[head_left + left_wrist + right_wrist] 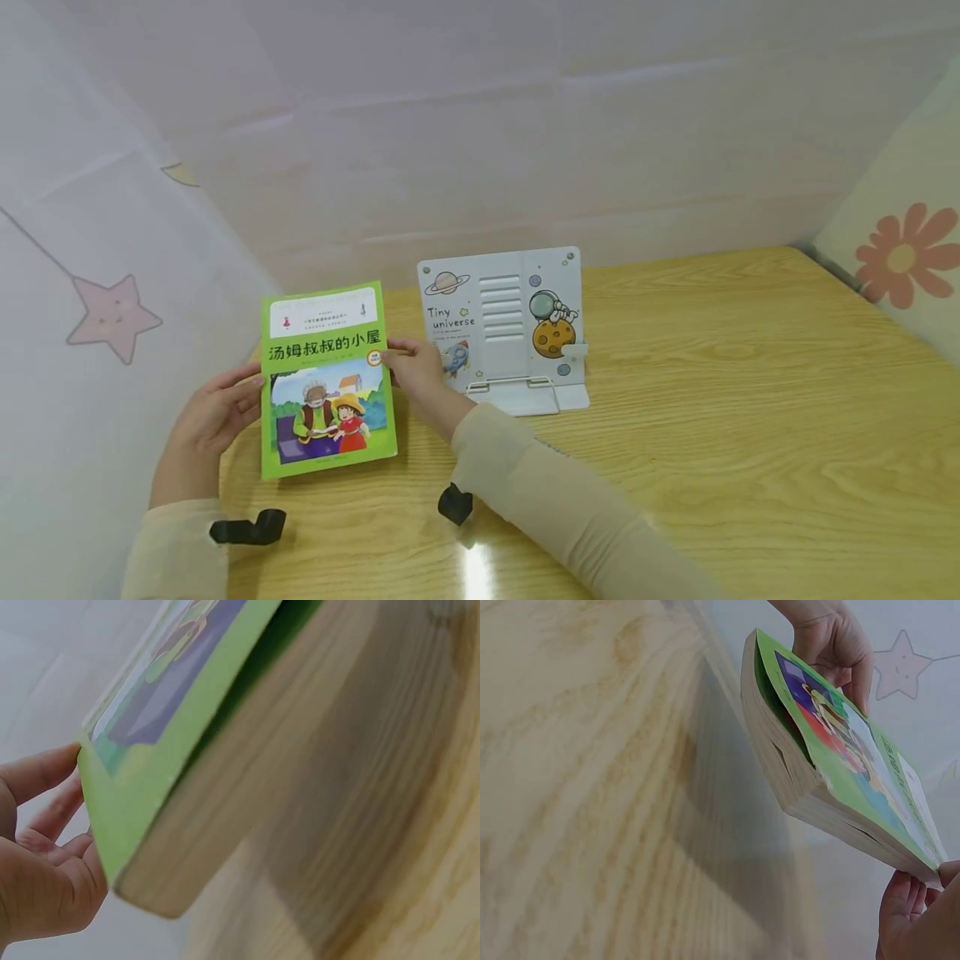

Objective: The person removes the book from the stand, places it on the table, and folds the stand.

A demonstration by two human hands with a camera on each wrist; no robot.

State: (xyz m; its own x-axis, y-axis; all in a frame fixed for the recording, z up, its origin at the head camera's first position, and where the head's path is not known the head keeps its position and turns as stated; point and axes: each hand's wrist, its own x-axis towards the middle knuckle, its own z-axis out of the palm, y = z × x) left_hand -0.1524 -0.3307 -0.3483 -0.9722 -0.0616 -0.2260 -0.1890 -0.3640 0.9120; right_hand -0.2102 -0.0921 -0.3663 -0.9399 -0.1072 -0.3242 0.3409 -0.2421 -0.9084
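A thick paperback book [327, 417] with a green illustrated cover is held up over the wooden table, front cover toward me. My left hand [217, 408] holds its spine side, thumb at the cover's edge and fingers curled behind. On the opposite long side my right hand [416, 367] pinches the page edge, thumb on the cover and fingers beneath. In the left wrist view the left hand [52, 855] grips the spine. The right wrist view shows the book [840, 765] tilted, its page block facing the camera, with the right hand [919, 915] at one edge.
A white metal book stand [502, 333] printed with planets and an astronaut stands on the table [712, 433], just right of the right hand. Its wire page holder [517, 383] is at the bottom front. Pale printed cloth walls [450, 150] border the table at the back and sides.
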